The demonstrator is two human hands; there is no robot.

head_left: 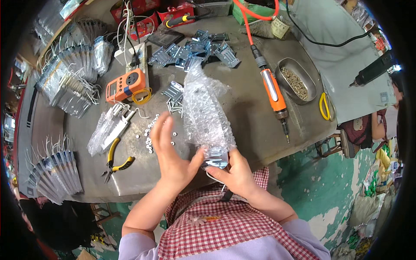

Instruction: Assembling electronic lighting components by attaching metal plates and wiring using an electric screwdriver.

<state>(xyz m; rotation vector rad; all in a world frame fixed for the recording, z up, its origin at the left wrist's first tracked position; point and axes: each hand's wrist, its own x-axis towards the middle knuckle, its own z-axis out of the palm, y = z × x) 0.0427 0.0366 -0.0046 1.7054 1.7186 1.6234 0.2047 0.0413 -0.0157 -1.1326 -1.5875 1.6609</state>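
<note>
Patchy green floor [299, 184] beneath grey workbench [255, 145]

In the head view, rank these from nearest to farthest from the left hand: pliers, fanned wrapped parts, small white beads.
From the left hand:
1. Small white beads: just to its left, scattered.
2. Pliers: farther left.
3. Fanned wrapped parts: far left, by the table's edge.

A grey table [253, 134] bears pliers [111, 166], metal brackets [227, 55] and white beads [148, 141].
</note>
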